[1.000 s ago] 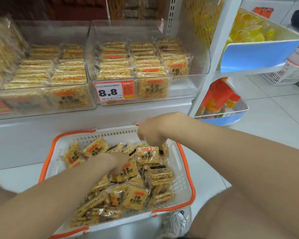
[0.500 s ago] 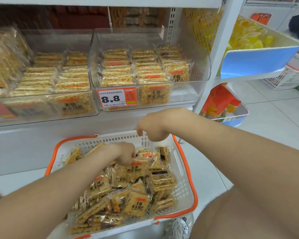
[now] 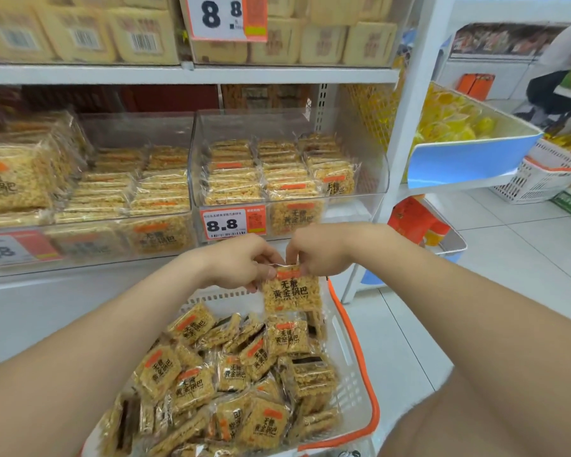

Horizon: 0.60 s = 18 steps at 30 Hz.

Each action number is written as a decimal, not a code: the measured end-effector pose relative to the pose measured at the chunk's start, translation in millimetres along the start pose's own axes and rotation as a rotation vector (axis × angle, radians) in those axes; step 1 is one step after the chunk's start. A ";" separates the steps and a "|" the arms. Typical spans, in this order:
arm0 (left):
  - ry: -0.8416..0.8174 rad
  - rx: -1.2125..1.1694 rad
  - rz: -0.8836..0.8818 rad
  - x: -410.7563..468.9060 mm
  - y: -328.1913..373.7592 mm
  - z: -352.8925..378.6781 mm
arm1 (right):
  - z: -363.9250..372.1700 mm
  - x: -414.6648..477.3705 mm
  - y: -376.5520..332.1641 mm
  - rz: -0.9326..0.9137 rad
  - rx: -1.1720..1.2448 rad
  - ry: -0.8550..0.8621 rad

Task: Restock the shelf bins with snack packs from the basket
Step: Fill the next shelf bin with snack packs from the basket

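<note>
Left hand and right hand pinched top edge of square clear-wrapped golden cracker pack, upright | clear plastic shelf bin just above, mid-frame

Glossy clear film wraps the snack packs; perforated white plastic basket; clear glossy bin.

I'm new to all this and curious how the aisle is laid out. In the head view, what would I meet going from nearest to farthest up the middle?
Basket → pack pinched by left hand and right hand → price tag → clear bin → boxes on the top shelf.
</note>
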<state>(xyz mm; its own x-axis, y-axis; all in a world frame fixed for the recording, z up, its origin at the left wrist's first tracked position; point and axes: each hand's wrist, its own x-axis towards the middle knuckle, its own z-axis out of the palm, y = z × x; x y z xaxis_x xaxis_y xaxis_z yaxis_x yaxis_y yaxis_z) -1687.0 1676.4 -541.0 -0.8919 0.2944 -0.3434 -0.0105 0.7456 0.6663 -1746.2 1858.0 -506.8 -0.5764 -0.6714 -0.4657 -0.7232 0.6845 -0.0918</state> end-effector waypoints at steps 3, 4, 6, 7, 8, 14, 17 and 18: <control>0.009 0.051 0.051 -2.0 5.8 -3.7 | -1.2 -2.4 1.3 -0.001 0.087 0.015; 0.026 0.071 0.069 -2.6 9.1 -6.0 | -3.1 -3.8 2.8 -0.011 0.100 0.052; 0.091 0.126 0.107 -4.6 17.8 -12.8 | -8.2 -8.1 6.9 -0.045 0.094 0.150; 0.138 0.150 0.128 -5.7 21.9 -16.9 | -12.0 -10.9 11.0 -0.057 0.108 0.198; 0.193 0.162 0.157 -7.0 26.2 -20.9 | -16.8 -14.4 15.7 -0.067 0.141 0.249; 0.829 0.049 0.435 -3.5 43.2 -26.6 | -40.5 -34.6 41.6 -0.043 0.334 0.767; 0.990 0.079 0.467 4.6 42.7 -25.2 | -44.6 -29.7 53.1 0.090 0.369 0.996; 0.990 0.150 0.468 8.4 39.6 -25.3 | -46.1 -26.3 59.4 0.132 0.369 1.077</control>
<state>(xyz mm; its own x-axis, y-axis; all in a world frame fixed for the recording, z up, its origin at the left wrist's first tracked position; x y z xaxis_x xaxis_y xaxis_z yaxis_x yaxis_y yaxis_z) -1706.3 1693.3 -500.8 -0.7617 0.0078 0.6478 0.4180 0.7699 0.4822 -1791.5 1903.3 -459.4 -0.7946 -0.3606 0.4885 -0.5797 0.6898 -0.4337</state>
